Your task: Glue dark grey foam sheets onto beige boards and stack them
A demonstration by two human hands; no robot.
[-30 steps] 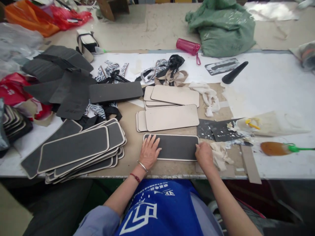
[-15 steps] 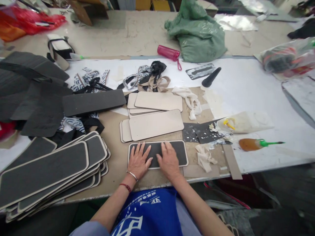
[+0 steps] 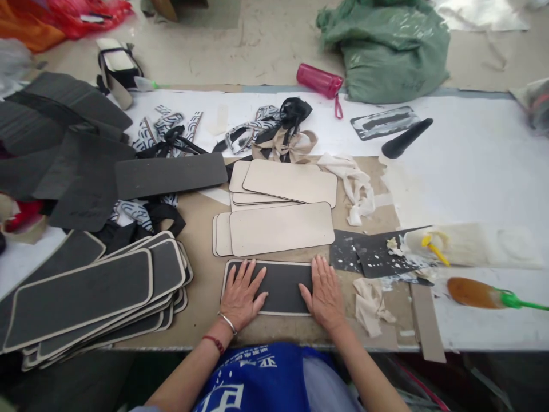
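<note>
A dark grey rectangular panel with a beige border and rounded corners lies flat on the table before me. My left hand rests flat on its left end, fingers spread. At the panel's right end lies my right hand, flat with its fingers together and the thumb out. Just beyond the panel, beige rounded pieces lie overlapped in two groups. To the left, a fanned stack of several dark panels with beige borders reaches the table's front edge.
Right of the panel lie glue-spotted dark strips, a crumpled cream cloth and an amber bottle with a green nozzle. Farther back are a pink bottle, a green sack and patterned straps. Dark sheets pile up at left.
My right hand has slid right, from near the panel's middle to its right end. My left hand stays on the left end. The view has tilted down and come closer.
</note>
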